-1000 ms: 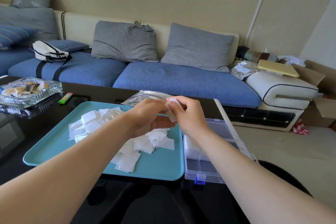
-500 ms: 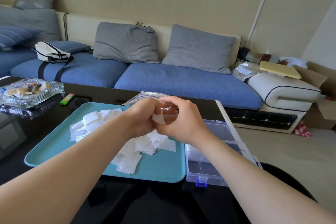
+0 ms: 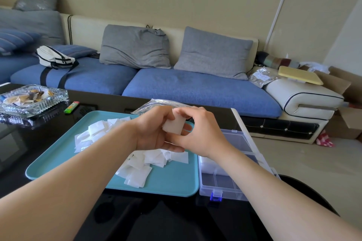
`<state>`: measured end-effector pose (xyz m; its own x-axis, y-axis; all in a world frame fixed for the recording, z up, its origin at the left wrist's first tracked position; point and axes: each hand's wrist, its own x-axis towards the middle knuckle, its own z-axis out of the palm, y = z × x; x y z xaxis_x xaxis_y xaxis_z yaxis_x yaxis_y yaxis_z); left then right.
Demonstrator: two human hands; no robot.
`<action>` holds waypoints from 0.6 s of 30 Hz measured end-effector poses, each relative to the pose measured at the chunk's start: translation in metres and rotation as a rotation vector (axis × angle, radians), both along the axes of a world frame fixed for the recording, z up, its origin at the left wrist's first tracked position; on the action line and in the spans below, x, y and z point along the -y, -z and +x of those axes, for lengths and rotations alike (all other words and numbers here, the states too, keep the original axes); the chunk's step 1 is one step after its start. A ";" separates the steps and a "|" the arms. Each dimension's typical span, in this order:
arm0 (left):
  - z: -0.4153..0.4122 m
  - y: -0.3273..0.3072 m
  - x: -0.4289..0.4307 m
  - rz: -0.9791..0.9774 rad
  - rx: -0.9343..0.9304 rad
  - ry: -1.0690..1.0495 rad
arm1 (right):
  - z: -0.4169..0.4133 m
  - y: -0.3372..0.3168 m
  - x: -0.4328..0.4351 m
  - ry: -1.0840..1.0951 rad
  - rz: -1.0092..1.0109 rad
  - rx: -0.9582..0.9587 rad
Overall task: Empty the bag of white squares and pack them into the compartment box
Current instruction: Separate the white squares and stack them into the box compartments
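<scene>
Both hands meet above the teal tray (image 3: 172, 184). My left hand (image 3: 152, 131) and my right hand (image 3: 201, 133) together hold a small stack of white squares (image 3: 174, 125) between fingers and thumbs. Several loose white squares (image 3: 137, 170) lie spread over the tray beneath them. The clear plastic bag (image 3: 154, 103) lies behind the hands at the tray's far edge. The clear compartment box (image 3: 225, 184) with a blue latch stands open just right of the tray, with white squares in one compartment.
A glass ashtray (image 3: 33, 100) and a green lighter (image 3: 71, 107) sit at the far left of the black table (image 3: 39, 135). A blue sofa (image 3: 192, 90) runs behind the table. Cardboard boxes (image 3: 346, 121) stand at the far right.
The hands have drawn slightly apart and a stack of squares now shows between them, held more upright. The view has shifted a little.
</scene>
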<state>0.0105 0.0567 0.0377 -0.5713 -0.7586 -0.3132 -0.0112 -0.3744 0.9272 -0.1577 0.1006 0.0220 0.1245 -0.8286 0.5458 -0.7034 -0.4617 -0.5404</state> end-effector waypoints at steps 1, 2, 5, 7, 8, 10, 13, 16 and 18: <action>0.000 0.000 0.000 0.010 -0.015 0.006 | -0.001 0.001 0.001 -0.001 -0.002 0.003; 0.000 0.000 0.001 0.017 -0.028 0.008 | -0.002 0.002 0.002 -0.004 -0.001 0.011; -0.002 0.000 0.002 0.019 -0.047 -0.005 | -0.005 0.004 0.004 0.004 -0.010 0.009; -0.003 -0.001 0.002 0.009 -0.047 -0.015 | -0.006 0.003 0.004 0.017 -0.017 0.005; -0.004 -0.001 0.001 0.002 -0.049 -0.027 | -0.007 0.003 0.004 0.024 -0.020 0.002; -0.004 0.000 0.002 -0.011 -0.074 -0.049 | -0.008 0.003 0.005 0.044 -0.026 -0.008; -0.004 0.000 0.002 -0.031 -0.096 -0.040 | -0.008 0.004 0.006 0.051 -0.039 -0.005; -0.002 0.000 0.003 -0.038 -0.105 -0.017 | -0.010 0.003 0.004 0.044 -0.051 0.019; -0.002 0.000 0.003 -0.038 -0.122 -0.002 | -0.010 0.002 0.003 0.043 -0.055 0.028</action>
